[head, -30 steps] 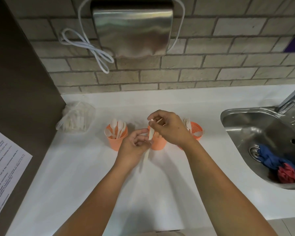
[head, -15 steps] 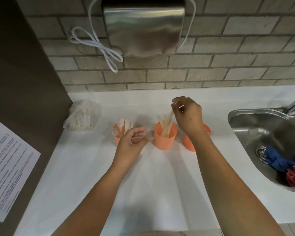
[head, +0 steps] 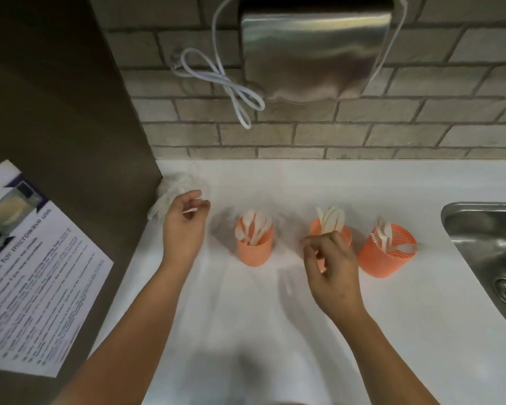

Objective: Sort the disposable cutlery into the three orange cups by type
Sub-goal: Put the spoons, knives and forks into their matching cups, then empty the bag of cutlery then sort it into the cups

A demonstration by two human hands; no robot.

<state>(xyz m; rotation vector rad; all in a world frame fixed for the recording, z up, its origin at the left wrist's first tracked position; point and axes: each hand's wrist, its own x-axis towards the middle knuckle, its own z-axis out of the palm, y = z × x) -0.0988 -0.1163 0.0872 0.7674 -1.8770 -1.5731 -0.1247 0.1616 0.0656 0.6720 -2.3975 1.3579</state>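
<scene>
Left grip point(head: 184, 226) is slack right now, fingers half curled, with nothing in them that I can make out. It's right up against the crumpled clear plastic bag of white cutlery point(head: 174, 190), which is jammed in the back corner of the white desk point(head: 246, 317). Right grip point(head: 330, 264) is loose and empty too, hanging just in front of the middle orange plastic cup with the white knives point(head: 346, 233).

What worries me:
- The bag is scrunched, so I could easily drag out a tangle of pieces instead of one, or pull the whole bag along.
- Everything's white. Through the wrinkled plastic I could misread a handle and drop it in the wrong cup.
- My right knuckles sit very near the knife cup, with the perforated orange cup of forks point(head: 386, 258) just beside it. Both look light and top-heavy, so one careless flick might tip them, and the steel sink point(head: 479, 229) is close on that side.
- The left orange cup of spoons point(head: 254, 249) sits between my arms, so a lazy swing back could clip it.

Pose-wise, my left forearm reaches forward and out to the left, thumb side up. My right wrist is bent, with the back of the hand facing me.
</scene>
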